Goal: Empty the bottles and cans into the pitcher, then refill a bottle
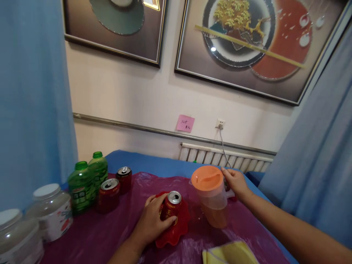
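Observation:
My left hand [154,220] is wrapped round an opened red drink can [171,209]. The can stands upright on a red scalloped plate [183,223], its top opening showing. To the right, my right hand [236,183] is at the far side of a clear plastic pitcher [214,205] with an orange lid [207,178]. Its fingers are curled beside the lid's edge, above the pitcher's handle [230,193]. Something dark and reddish sits under those fingers, mostly hidden by the pitcher, so I cannot make it out. Amber liquid shows in the pitcher's lower part.
At the left stand two red cans [109,196], two green bottles [81,187] and two white-lidded jars [52,212]. A yellow cloth [231,253] lies at the front edge. Purple plastic sheeting [123,234] covers the blue table. Blue curtains [316,165] hang on both sides.

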A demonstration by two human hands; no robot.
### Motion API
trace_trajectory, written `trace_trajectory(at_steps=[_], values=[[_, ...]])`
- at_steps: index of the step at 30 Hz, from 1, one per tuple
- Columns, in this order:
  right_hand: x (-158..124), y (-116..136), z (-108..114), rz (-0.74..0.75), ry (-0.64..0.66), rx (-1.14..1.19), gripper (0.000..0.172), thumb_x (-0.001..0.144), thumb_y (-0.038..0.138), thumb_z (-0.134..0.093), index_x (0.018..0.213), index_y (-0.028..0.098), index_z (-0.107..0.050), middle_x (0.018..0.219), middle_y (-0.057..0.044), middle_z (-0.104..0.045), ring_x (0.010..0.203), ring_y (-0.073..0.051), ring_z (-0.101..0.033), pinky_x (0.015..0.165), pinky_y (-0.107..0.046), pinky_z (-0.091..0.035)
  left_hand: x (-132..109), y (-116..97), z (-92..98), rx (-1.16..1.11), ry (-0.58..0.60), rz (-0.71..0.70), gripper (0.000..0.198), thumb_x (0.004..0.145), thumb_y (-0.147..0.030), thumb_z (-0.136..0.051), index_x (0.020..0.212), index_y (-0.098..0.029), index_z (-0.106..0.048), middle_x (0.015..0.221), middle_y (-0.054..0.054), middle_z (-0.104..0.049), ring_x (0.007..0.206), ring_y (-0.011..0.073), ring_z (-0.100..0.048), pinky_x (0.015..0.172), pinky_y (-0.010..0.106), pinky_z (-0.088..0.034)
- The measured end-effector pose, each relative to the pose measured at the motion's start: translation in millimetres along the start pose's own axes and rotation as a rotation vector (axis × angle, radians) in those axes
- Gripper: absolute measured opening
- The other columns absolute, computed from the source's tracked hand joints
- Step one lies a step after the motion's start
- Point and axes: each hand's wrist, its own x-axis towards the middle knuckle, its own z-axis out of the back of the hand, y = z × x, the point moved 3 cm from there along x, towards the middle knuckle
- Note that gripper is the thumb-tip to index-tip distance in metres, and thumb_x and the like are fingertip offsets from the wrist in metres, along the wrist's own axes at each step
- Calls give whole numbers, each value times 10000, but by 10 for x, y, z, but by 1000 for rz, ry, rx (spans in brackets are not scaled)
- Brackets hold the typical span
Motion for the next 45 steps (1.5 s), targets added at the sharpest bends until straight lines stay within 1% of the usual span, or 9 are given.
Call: trace_trajectory(at_steps=[6,10,13,17,23,30,33,39,45], values=[[123,335,-43,42,118,-84,545,800,675,-528,530,257,-306,512,60,-247,479,-108,-261,453,-264,-245,-6,-21,21,8,11,7,679,674,-342,-789,1313,-226,-589,1295,113,-701,1234,358,-610,1152,583,-338],[160,484,-108,110,152,-156,531,798,607,-532,522,255,-247,505,58,-230,485,-106,-241,465,-260,-223,-13,-43,38,-5,6,-3,684,663,-331,-794,1309,-232,-592,1287,108,-705,1233,361,-613,1152,600,-334],[161,550,-159,164,170,-192,524,798,595,-523,520,253,-239,493,53,-243,480,-112,-257,465,-262,-222,-20,-45,35,-20,15,-9,688,660,-322,-797,1311,-242,-591,1290,101,-704,1239,359,-608,1158,610,-321],[153,607,-215,168,219,-211,511,809,591,-507,530,253,-243,493,50,-251,474,-114,-266,463,-264,-216,-28,-52,34,-25,29,23,698,657,-306,-793,1319,-227,-586,1301,112,-695,1263,363,-586,1163,608,-316],[159,708,-275,185,270,-275,498,802,594,-489,544,251,-235,528,59,-207,512,-103,-235,475,-258,-191,-31,-82,65,-43,36,58,695,651,-306,-790,1313,-232,-591,1313,111,-689,1273,361,-576,1172,605,-297],[153,740,-307,143,278,-297,488,787,595,-508,549,255,-252,541,62,-201,498,-99,-249,433,-243,-189,-41,-75,67,-72,34,47,697,645,-305,-801,1308,-240,-597,1310,109,-692,1264,358,-584,1173,606,-291],[157,745,-317,153,269,-301,489,781,593,-516,547,254,-253,534,62,-205,497,-99,-250,425,-240,-188,-48,-73,64,-73,26,55,704,634,-311,-811,1304,-243,-604,1307,108,-694,1266,368,-582,1166,610,-304],[167,728,-349,175,281,-322,508,801,599,-511,548,249,-242,537,65,-199,499,-93,-232,448,-249,-170,-54,-75,55,-86,37,33,697,640,-297,-806,1304,-242,-601,1310,95,-694,1248,344,-596,1177,603,-287],[167,724,-379,182,307,-312,506,822,589,-519,545,244,-274,518,64,-231,475,-89,-260,454,-256,-169,-40,-76,54,-61,32,39,702,631,-298,-815,1298,-227,-608,1298,106,-699,1255,362,-587,1171,601,-299]])
